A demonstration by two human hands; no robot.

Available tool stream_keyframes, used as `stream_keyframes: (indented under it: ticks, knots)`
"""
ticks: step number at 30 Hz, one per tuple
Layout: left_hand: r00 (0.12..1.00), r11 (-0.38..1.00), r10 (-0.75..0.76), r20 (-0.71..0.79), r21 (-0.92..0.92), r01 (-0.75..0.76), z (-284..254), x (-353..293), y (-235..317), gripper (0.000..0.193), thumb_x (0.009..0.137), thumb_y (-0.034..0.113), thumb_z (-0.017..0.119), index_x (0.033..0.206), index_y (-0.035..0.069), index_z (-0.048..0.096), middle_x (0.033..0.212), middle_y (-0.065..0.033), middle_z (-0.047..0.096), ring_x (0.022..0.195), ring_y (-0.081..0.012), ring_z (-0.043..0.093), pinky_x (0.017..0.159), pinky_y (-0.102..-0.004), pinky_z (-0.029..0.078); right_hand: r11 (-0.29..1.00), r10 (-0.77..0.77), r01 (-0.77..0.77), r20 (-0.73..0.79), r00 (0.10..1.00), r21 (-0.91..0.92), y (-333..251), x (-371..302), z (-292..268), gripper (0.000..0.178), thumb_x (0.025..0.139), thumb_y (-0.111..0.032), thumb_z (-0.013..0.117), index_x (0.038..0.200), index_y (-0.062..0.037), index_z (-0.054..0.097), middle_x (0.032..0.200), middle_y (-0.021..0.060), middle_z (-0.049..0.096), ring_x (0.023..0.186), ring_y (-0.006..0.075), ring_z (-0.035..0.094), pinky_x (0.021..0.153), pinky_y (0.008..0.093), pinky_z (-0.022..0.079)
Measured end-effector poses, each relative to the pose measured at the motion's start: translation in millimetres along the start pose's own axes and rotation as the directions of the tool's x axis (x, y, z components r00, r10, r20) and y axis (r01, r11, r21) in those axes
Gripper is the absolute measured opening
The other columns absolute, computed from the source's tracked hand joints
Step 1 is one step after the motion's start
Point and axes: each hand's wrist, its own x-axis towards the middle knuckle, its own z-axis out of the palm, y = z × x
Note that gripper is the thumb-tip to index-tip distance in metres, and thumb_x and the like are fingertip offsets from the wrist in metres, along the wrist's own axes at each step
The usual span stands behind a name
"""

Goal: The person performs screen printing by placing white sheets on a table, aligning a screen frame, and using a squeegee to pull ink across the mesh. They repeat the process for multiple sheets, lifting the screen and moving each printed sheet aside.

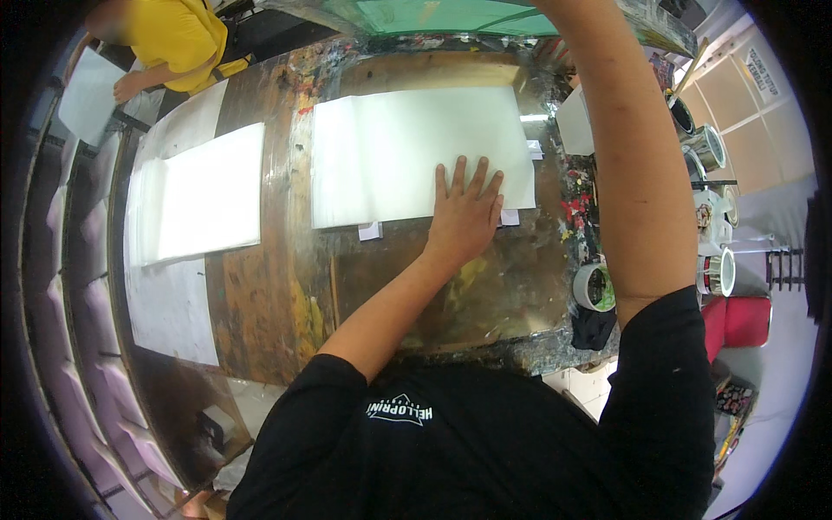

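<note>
My left hand (466, 208) lies flat with fingers spread on the near right part of a stack of white sheets (390, 147). Small white tabs (371, 230) stick out from under the stack's near edge. My right arm reaches far forward past the right side of the table, and its hand is beyond the top edge of the picture. Near that arm, at the far side, a green mesh screen (433, 16) in a frame is tilted up. A second pile of white sheets (208, 195) rests farther left on the table.
The wooden table (269, 303) is stained with paint. At its right edge sits a roll of tape (594, 287) by a black cloth (594, 329). Paint cans (716, 271) stand farther right. A drying rack (104, 303) is at the left. A person in yellow (173, 39) holds a pale sheet (87, 97).
</note>
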Motion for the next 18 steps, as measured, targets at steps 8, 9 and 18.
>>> stream_keyframes:
  ticks: [8,9,18]
  knots:
    - [0.922,0.866,-0.304,-0.24,-0.474,0.162,-80.1,3.1,-22.3,0.062,0.1,0.036,0.071,0.152,0.007,0.055,0.142,-0.0157,0.063,0.122,-0.032,0.063,0.106,-0.0495,0.048,0.998,-0.066,0.063,-0.096,0.993,-0.03,-6.9,-9.4,6.8,0.089,0.1,-0.077,0.041,0.088,0.0033,0.077,0.093,0.0264,0.077,0.093,0.0429,0.074,0.087,0.0492,0.057]
    - [0.876,0.68,-0.454,-0.164,-0.699,0.221,-106.4,5.0,-32.4,0.068,0.096,0.036,0.079,0.151,0.004,0.056,0.135,-0.0159,0.068,0.111,-0.0291,0.069,0.098,-0.0453,0.054,0.991,-0.057,0.06,-0.029,0.998,0.116,-1.9,-23.2,4.3,0.08,0.099,-0.071,0.049,0.08,0.0018,0.076,0.081,0.0242,0.074,0.081,0.0408,0.073,0.078,0.0477,0.056]
    - [0.858,0.579,-0.514,-0.017,-0.745,0.332,-179.1,-65.8,-57.3,0.102,0.065,0.048,0.1,0.145,0.0,0.059,0.123,-0.0183,0.075,0.116,-0.0266,0.071,0.103,-0.0405,0.053,0.962,-0.271,0.26,0.335,0.903,0.077,7.2,-169.9,83.3,0.035,0.089,-0.033,0.071,0.115,-0.0089,0.067,0.105,0.0176,0.072,0.108,0.0384,0.067,0.086,0.0554,0.053]
